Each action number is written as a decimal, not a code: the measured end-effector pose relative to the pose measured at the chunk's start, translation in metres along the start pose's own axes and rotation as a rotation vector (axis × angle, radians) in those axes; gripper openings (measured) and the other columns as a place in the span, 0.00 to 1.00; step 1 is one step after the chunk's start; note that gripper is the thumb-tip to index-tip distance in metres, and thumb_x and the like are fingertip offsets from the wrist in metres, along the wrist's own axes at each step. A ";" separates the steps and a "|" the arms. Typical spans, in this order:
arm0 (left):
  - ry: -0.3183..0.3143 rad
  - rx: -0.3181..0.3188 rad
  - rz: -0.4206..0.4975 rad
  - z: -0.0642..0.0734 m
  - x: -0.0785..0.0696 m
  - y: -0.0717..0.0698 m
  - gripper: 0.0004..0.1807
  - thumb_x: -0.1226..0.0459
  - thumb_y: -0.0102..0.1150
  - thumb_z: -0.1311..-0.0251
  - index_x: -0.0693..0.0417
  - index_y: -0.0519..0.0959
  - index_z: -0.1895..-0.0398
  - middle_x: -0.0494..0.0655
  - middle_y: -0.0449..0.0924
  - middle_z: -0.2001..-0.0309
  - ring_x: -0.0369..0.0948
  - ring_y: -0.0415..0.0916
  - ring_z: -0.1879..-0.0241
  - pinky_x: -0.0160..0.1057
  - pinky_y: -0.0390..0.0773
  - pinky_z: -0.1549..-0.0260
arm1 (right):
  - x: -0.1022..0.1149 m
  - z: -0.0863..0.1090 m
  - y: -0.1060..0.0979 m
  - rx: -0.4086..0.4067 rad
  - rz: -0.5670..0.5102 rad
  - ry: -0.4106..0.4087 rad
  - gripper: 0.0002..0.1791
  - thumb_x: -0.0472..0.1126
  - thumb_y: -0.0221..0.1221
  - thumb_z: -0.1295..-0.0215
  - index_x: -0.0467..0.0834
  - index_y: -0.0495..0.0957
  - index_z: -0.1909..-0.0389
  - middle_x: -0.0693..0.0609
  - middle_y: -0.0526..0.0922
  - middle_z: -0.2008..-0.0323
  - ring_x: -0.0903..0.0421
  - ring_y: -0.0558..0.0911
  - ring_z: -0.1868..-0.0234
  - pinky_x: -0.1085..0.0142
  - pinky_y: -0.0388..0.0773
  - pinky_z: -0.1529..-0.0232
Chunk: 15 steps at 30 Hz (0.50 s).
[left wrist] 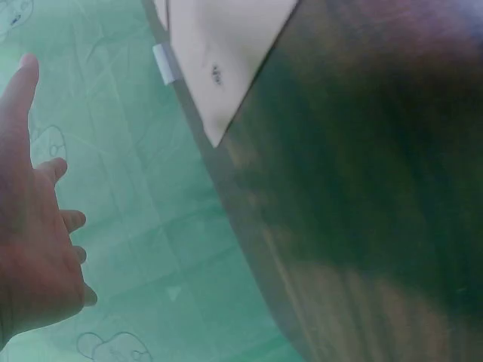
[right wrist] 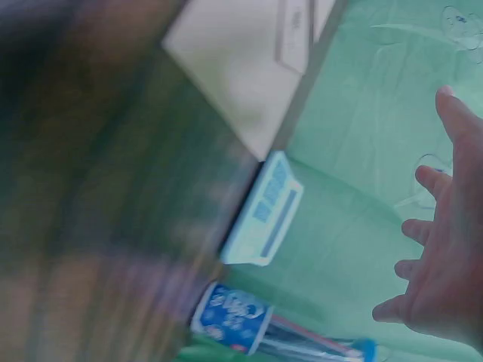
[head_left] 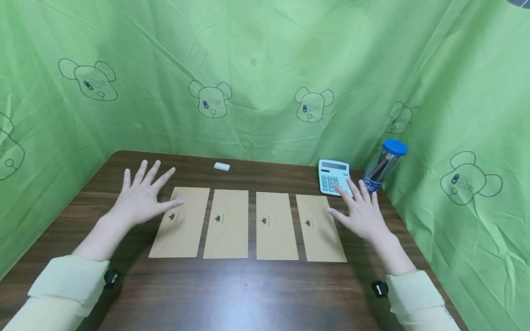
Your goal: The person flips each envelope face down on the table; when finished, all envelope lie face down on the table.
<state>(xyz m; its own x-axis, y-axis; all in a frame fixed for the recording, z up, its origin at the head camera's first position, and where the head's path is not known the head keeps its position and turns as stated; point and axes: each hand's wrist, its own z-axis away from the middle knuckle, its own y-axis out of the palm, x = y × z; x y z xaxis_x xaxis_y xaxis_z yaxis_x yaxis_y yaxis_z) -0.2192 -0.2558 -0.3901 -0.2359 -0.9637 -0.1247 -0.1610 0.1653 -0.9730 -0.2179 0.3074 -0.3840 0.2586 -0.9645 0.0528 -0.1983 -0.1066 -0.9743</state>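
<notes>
Both hands are held above the table with fingers spread, and neither holds anything. My left hand (head_left: 141, 197) is over the left edge of the leftmost kraft envelope (head_left: 186, 230). My right hand (head_left: 362, 211) hovers near the rightmost envelope (head_left: 320, 234) and in front of a light blue calculator (head_left: 331, 172), overlapping its lower corner in the head view. Between those two envelopes lie a second envelope (head_left: 232, 239) and a third (head_left: 275, 239), all in a row with small gaps. Each bears a small dark crown print. In the left wrist view, one envelope (left wrist: 219, 45) shows beyond the hand.
A clear jar with a blue lid (head_left: 394, 147) holds pen-like sticks at the back right. A small white block (head_left: 221, 166) lies near the back edge of the dark wooden table (head_left: 244, 294). Green printed curtains (head_left: 256, 55) surround the table at the back and sides.
</notes>
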 end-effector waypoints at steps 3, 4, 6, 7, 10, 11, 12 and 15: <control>0.014 0.000 -0.006 -0.006 0.000 -0.006 0.53 0.27 0.46 0.50 0.36 0.43 0.25 0.59 0.36 0.25 0.55 0.18 0.28 0.67 0.19 0.40 | 0.010 -0.007 -0.010 -0.012 0.004 -0.019 0.42 0.70 0.50 0.40 0.57 0.54 0.28 0.47 0.42 0.25 0.42 0.35 0.26 0.30 0.37 0.37; 0.021 0.000 -0.012 -0.009 0.000 -0.008 0.53 0.27 0.46 0.50 0.37 0.43 0.25 0.59 0.37 0.25 0.55 0.18 0.28 0.67 0.19 0.40 | 0.014 -0.009 -0.014 -0.012 0.004 -0.023 0.42 0.70 0.50 0.40 0.57 0.53 0.28 0.48 0.41 0.25 0.42 0.34 0.26 0.31 0.37 0.37; 0.032 0.002 -0.015 -0.014 0.001 -0.011 0.54 0.27 0.47 0.51 0.37 0.42 0.25 0.59 0.37 0.25 0.55 0.18 0.28 0.68 0.21 0.39 | 0.024 -0.014 -0.021 -0.006 0.000 -0.035 0.43 0.71 0.49 0.40 0.58 0.52 0.27 0.49 0.40 0.25 0.44 0.33 0.26 0.32 0.37 0.36; 0.038 0.004 -0.017 -0.016 0.002 -0.012 0.54 0.27 0.47 0.51 0.37 0.41 0.25 0.59 0.36 0.25 0.55 0.18 0.28 0.68 0.23 0.39 | 0.029 -0.017 -0.025 -0.004 0.002 -0.043 0.43 0.71 0.48 0.40 0.59 0.51 0.27 0.49 0.40 0.25 0.44 0.33 0.26 0.32 0.37 0.36; 0.057 0.011 -0.009 -0.022 0.006 -0.014 0.57 0.27 0.48 0.52 0.39 0.40 0.24 0.57 0.36 0.25 0.54 0.19 0.28 0.68 0.25 0.38 | 0.047 -0.024 -0.035 0.000 -0.008 -0.073 0.43 0.73 0.47 0.41 0.63 0.49 0.27 0.50 0.40 0.25 0.45 0.33 0.26 0.33 0.36 0.35; 0.065 0.013 -0.004 -0.024 0.007 -0.015 0.57 0.27 0.49 0.53 0.40 0.40 0.24 0.56 0.35 0.25 0.53 0.19 0.28 0.68 0.24 0.38 | 0.054 -0.027 -0.038 -0.002 -0.012 -0.088 0.42 0.73 0.46 0.41 0.63 0.49 0.27 0.50 0.41 0.25 0.45 0.33 0.26 0.34 0.36 0.35; 0.075 0.013 -0.001 -0.026 0.008 -0.016 0.58 0.27 0.50 0.53 0.41 0.41 0.24 0.56 0.36 0.25 0.53 0.19 0.27 0.67 0.24 0.37 | 0.061 -0.029 -0.040 -0.002 -0.017 -0.102 0.42 0.73 0.46 0.41 0.64 0.49 0.27 0.50 0.40 0.25 0.45 0.33 0.26 0.34 0.36 0.35; 0.107 0.015 0.002 -0.032 0.012 -0.017 0.58 0.28 0.51 0.54 0.43 0.42 0.24 0.55 0.38 0.25 0.52 0.20 0.27 0.63 0.21 0.36 | 0.083 -0.036 -0.044 -0.008 -0.042 -0.146 0.42 0.74 0.46 0.42 0.64 0.49 0.27 0.52 0.39 0.25 0.46 0.33 0.26 0.35 0.35 0.34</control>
<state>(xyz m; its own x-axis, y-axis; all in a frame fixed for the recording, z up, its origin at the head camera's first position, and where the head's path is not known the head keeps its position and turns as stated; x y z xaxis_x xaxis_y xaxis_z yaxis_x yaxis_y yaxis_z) -0.2498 -0.2637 -0.3694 -0.3374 -0.9354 -0.1057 -0.1463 0.1630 -0.9757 -0.2213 0.2235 -0.3285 0.4012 -0.9140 0.0603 -0.1921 -0.1483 -0.9701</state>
